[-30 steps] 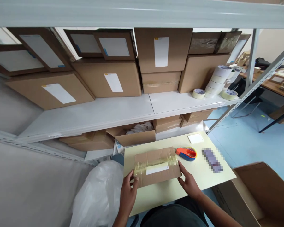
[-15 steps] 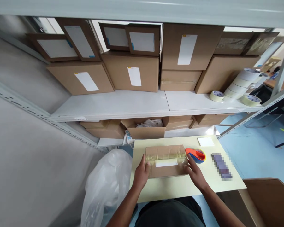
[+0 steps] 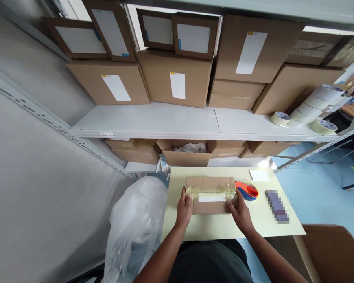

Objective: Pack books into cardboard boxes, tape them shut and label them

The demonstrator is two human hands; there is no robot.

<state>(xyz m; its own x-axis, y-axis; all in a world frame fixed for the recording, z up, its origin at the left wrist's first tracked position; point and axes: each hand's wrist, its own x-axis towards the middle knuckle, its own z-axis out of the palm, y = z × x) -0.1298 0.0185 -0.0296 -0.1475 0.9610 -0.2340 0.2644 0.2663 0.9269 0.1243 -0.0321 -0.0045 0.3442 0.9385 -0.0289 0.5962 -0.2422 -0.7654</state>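
Note:
Between my two hands is a taped cardboard box (image 3: 211, 207) with a white label on its front part and shiny clear tape across it. My left hand (image 3: 184, 208) grips its left end, thumb on the top. At the right end my right hand (image 3: 239, 210) is closed around the corner, thumb pressed near the label. An orange and blue tape dispenser (image 3: 247, 191) lies just beyond my right hand on the pale yellow table (image 3: 206, 232). Whether the box rests on the table or is slightly raised, I cannot tell.
A pixelated dark object (image 3: 277, 206) and a white card (image 3: 259, 175) lie on the table's right. The shelf (image 3: 153, 122) ahead holds cardboard boxes and tape rolls (image 3: 315, 104). A plastic bag (image 3: 138, 212) stands left; an open carton (image 3: 336, 251) is at lower right.
My right hand has closed more firmly round the box's right end, its thumb now on the top near the label. The view has shifted slightly.

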